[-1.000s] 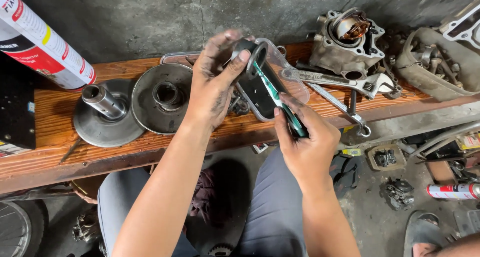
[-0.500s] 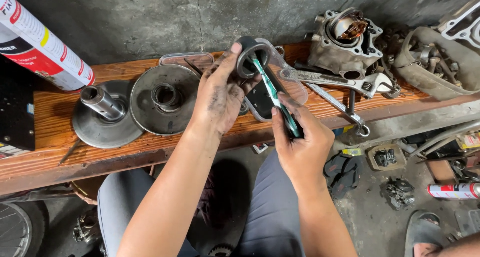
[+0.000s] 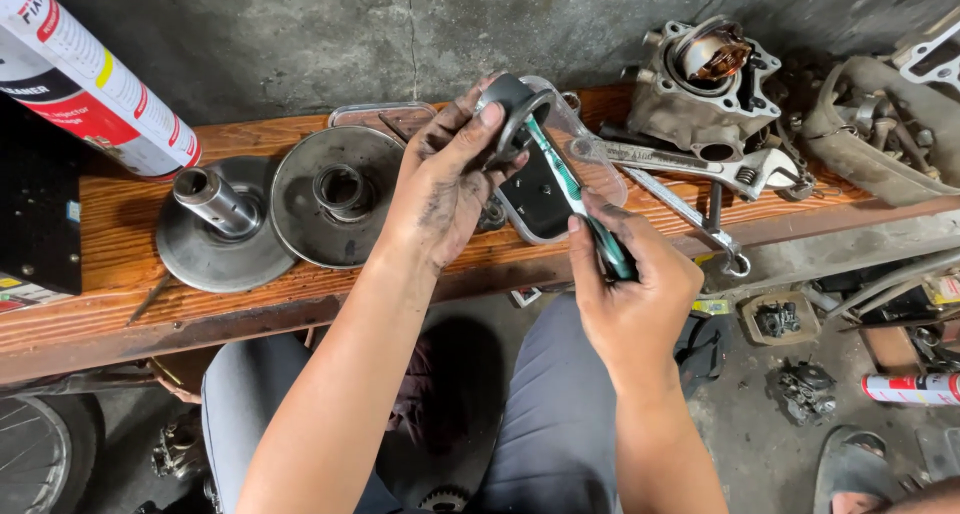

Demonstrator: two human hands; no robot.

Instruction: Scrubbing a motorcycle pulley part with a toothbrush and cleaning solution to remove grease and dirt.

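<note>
Raised slightly, left hand (image 3: 440,179) grips metal ring (image 3: 510,109); right hand (image 3: 630,294) grips toothbrush (image 3: 570,189).

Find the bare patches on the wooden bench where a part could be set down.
Bare wood lies on the brown wooden bench between the black box and the grey stemmed metal disc, and along the front edge below both discs. The right end, around the silver adjustable wrench and grey engine cylinder, is crowded.

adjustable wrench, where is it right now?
Head view, right of centre: the adjustable wrench lies on the wooden bench, just in front of the engine cylinder and right of the hands, held by neither.
</note>
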